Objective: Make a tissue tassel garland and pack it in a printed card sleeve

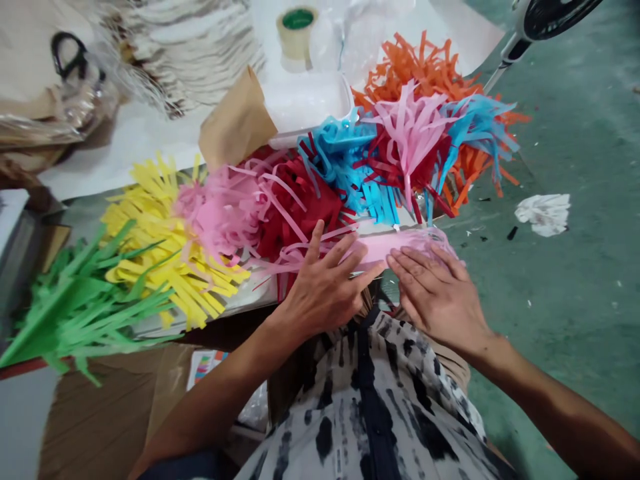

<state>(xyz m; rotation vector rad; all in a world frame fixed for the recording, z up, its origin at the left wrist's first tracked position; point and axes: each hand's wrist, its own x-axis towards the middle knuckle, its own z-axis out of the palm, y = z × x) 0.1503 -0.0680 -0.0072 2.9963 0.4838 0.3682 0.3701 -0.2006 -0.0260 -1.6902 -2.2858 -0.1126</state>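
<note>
A strip of pink tissue paper [381, 245], cut into fringe at both ends, lies along the table's near edge. My left hand [327, 283] rests on its left part with the fingers spread. On the right part, my right hand [437, 287] lies flat, fingers stretched out and side by side. Dark red fringed paper [295, 207] and a pink fringed bunch [220, 207] lie just beyond my left hand. Blue fringed paper [345, 160] sits behind the strip, and a pink tassel [411, 130] with a twisted stem lies farther right.
Yellow [150, 233] and green fringed paper [85, 300] cover the table's left side. Orange fringe [420, 70] is at the back right. Behind are a tape roll [296, 40], a brown paper piece [235, 123], black-handled scissors [69, 57] and a fan [537, 23].
</note>
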